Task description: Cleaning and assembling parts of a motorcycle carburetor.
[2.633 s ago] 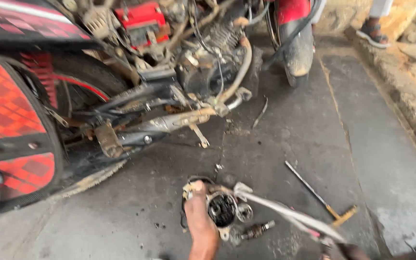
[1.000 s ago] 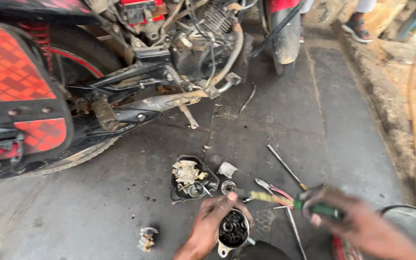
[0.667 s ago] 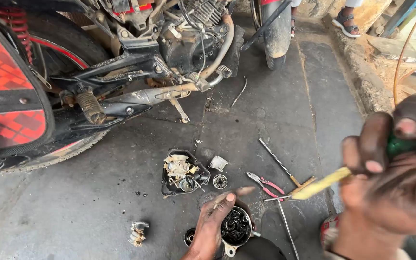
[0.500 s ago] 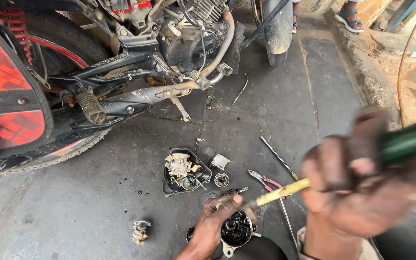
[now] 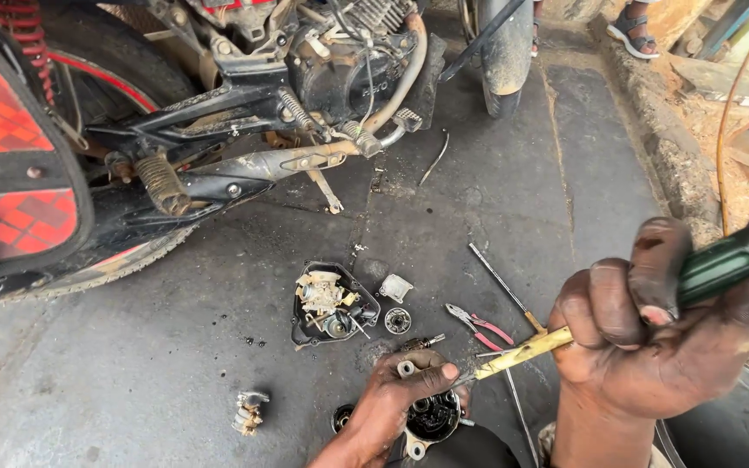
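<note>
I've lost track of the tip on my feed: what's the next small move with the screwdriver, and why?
Probably ease the screwdriver tip down onto the carburetor body. The right hand holds the tool raised, its tip just beside the left hand, whose thumb braces that part on the floor.

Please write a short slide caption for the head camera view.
Left hand steadies a carburetor body while right hand holds a screwdriver beside a motorcycle.

The left hand (image 5: 396, 390) reaches forward low over the floor, palm down, fingers curled and thumb stretched out to the right. The right hand (image 5: 652, 334) is raised close to the camera, clenched in a tight fist, knuckles leftward, wrist bent below.
</note>
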